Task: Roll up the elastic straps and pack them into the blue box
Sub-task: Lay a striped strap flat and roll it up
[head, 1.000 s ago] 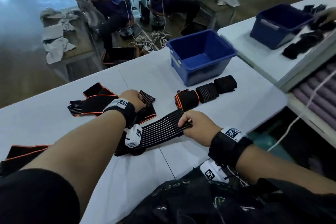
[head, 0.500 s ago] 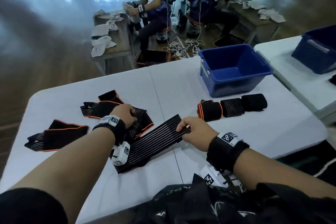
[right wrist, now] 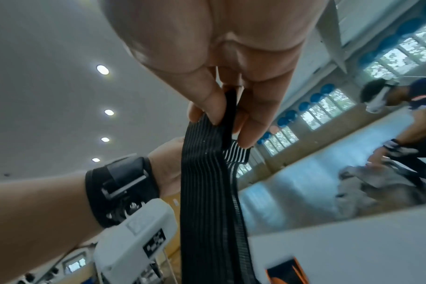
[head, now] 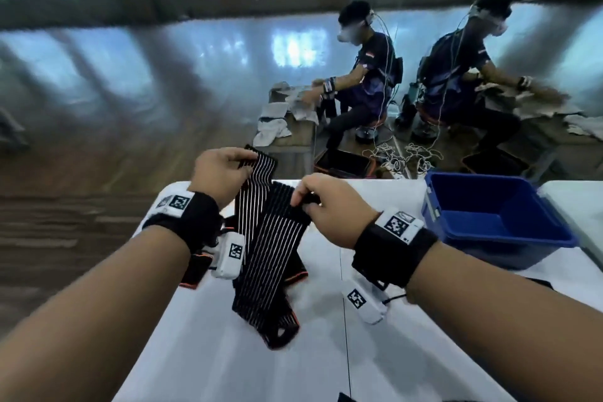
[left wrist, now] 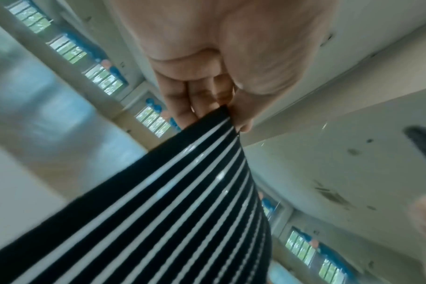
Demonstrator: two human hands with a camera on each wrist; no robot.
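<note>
A black elastic strap with white stripes (head: 261, 258) hangs above the white table (head: 326, 352). My left hand (head: 243, 161) pinches its upper end, raised beyond the table's far edge. My right hand (head: 303, 197) pinches another part of it, lower and to the right. In the left wrist view the left hand (left wrist: 221, 109) holds the strap (left wrist: 182, 201) between thumb and fingers. From the right wrist, my right hand (right wrist: 226, 115) pinches the strap (right wrist: 207, 192) edge-on. The strap's orange-trimmed lower end (head: 280, 336) reaches the table. The blue box (head: 522, 251) stands at the right, empty where visible.
More black straps with orange trim (head: 195, 271) lie on the table under my left wrist. A second white table (head: 580, 206) adjoins on the right. Two seated people (head: 365, 81) work at low tables beyond, with cables (head: 391, 157) on the floor.
The strap lay flat on the table under my right hand; now both hands hold it up in the air. My left hand left the strap pile and took one end. The head view has tilted upward.
</note>
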